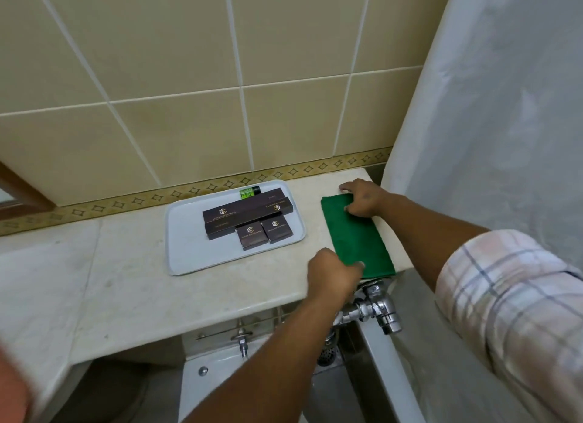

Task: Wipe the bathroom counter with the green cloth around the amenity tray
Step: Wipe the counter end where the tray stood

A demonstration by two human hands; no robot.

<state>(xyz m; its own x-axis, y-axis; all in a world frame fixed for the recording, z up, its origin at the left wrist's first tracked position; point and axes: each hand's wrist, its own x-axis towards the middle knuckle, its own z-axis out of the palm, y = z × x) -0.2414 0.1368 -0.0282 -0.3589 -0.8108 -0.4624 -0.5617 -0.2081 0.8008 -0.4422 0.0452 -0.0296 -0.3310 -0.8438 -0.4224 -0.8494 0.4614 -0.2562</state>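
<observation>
Your head camera looks down at a pale stone counter (132, 283) with a smooth, rounded front edge. On it sits a flat tray (189, 252), light grey, with round corners. The tray holds dark brown boxes (249, 216), two long and two small and square, each with a gold logo. The gold writing under the logos is too small to read. A little green bottle (249, 191) with a black cap lies at the back of the tray. Just to the right of the tray lies the cloth (356, 236), dark green and soft, folded into a long strip that runs from the wall side to the front edge. Your left hand (334, 272) is at the near end of the cloth, fingers curled and pinching its corner. Your right hand (362, 200) lies on the far end, fingers bent and pressing down on it. Your right sleeve (511, 296) is checked and rolled up. Behind is a wall (189, 75) of shiny cream tiles. A shiny metal tap (375, 309) sticks out under the counter. A white curtain (492, 107) hangs on the right.
</observation>
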